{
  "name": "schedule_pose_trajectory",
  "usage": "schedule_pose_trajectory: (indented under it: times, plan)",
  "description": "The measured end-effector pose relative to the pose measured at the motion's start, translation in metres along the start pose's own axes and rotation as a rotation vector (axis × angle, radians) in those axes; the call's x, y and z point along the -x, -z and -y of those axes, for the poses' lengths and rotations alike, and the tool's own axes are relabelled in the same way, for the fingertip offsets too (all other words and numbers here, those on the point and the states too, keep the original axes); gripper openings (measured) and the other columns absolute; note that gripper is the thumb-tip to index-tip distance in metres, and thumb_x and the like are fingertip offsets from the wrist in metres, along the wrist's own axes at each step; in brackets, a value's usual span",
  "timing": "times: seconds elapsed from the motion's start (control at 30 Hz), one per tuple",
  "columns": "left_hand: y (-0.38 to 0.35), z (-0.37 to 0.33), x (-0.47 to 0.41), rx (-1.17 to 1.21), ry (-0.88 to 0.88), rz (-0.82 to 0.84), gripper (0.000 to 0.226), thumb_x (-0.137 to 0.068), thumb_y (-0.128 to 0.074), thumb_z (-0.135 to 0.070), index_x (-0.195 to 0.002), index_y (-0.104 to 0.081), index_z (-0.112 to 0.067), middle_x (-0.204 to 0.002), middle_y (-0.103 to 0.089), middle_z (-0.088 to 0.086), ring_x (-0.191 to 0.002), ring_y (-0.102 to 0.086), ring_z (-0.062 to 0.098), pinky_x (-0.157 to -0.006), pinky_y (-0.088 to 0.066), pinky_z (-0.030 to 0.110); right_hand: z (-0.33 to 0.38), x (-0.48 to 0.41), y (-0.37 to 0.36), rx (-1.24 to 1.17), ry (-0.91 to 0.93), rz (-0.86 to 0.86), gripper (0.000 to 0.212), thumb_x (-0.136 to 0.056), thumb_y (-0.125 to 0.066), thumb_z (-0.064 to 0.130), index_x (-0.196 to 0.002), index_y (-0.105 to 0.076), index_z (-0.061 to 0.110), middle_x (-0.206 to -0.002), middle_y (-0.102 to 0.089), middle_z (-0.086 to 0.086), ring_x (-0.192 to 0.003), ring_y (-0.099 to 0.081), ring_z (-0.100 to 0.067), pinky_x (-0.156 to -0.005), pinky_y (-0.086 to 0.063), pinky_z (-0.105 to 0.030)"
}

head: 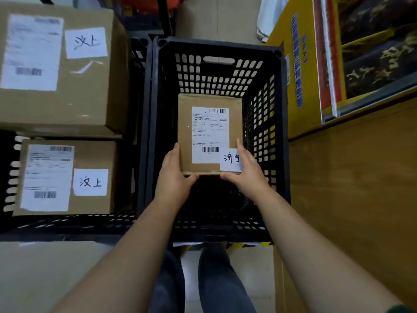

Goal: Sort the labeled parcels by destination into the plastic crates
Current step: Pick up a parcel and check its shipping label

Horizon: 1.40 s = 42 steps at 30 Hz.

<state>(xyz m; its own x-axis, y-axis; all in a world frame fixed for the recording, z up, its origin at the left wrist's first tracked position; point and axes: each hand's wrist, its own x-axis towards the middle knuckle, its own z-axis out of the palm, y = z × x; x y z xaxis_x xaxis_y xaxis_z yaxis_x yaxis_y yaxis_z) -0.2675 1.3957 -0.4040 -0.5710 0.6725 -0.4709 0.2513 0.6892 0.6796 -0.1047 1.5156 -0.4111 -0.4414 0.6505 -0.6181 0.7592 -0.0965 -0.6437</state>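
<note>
Hands grip one small parcel (208,134) inside the black crate (279,109): left hand (174,177) clamps its near-left corner, right hand (247,175) its near-right corner; further left, two labeled boxes (67,179) fill a second crate (10,175)

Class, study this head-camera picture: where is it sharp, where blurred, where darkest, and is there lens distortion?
Head view: sharpest on the held parcel, barcodes crisp; the upper left box has a smeared label; darkest inside the black crate beneath the parcel; the wide lens bows the crate's rim and stretches the forearms.
</note>
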Motion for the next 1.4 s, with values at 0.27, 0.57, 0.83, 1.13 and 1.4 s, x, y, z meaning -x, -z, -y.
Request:
schedule_pose_trajectory:
  times: [0.27,0.57,0.83,1.13,1.4]
  plan:
    - [-0.028,0.037,-0.03,-0.022,0.025,0.016,0.086,-0.085,-0.075,-0.014,-0.155,-0.025,-0.02,-0.152,-0.037,-0.002,-0.136,-0.038,0.012,-0.113,-0.032,0.028,-0.029,-0.038,-0.026,-0.006,-0.019,0.007,0.1,-0.083,-0.08,0.016,-0.159,-0.016,0.031,-0.16,-0.023,0.005,-0.142,-0.031,-0.011,-0.11,-0.023,-0.02]
    - [-0.051,0.05,-0.055,-0.029,0.062,-0.024,0.08,-0.089,-0.069,-0.01,-0.154,-0.025,-0.016,-0.158,-0.027,-0.001,-0.141,-0.033,0.016,-0.118,-0.027,0.032,-0.037,-0.074,-0.039,0.01,-0.018,0.0,0.099,-0.083,-0.079,0.015,-0.158,-0.017,0.034,-0.163,-0.02,0.005,-0.147,-0.024,-0.013,-0.115,-0.02,-0.025]
    - [-0.067,0.061,-0.065,-0.088,0.067,-0.023,0.078,-0.092,-0.064,-0.006,-0.156,-0.019,-0.014,-0.162,-0.016,0.003,-0.145,-0.025,0.018,-0.111,-0.014,0.02,-0.047,-0.086,-0.047,-0.021,-0.018,-0.003,0.097,-0.084,-0.077,0.011,-0.159,-0.019,0.032,-0.164,-0.018,0.004,-0.147,-0.023,-0.011,-0.11,-0.019,-0.018]
    - [-0.072,0.061,-0.07,-0.088,0.084,-0.09,0.066,-0.094,-0.061,-0.014,-0.152,-0.031,-0.017,-0.162,-0.016,0.001,-0.147,-0.02,0.021,-0.117,-0.02,0.032,-0.053,-0.091,-0.054,-0.024,0.012,-0.075,0.093,-0.085,-0.078,0.02,-0.157,-0.02,0.034,-0.159,-0.02,0.007,-0.131,-0.029,-0.001,-0.104,-0.021,-0.014]
    - [-0.079,0.057,-0.07,-0.388,-0.1,-0.191,0.054,-0.086,-0.071,-0.03,-0.133,-0.056,-0.009,-0.146,-0.042,0.009,-0.134,-0.029,0.027,-0.109,-0.031,0.046,-0.055,-0.087,-0.062,-0.006,0.015,-0.205,0.079,-0.087,-0.075,0.03,-0.154,-0.033,0.03,-0.148,-0.031,0.008,-0.12,-0.031,0.005,-0.101,-0.026,-0.013]
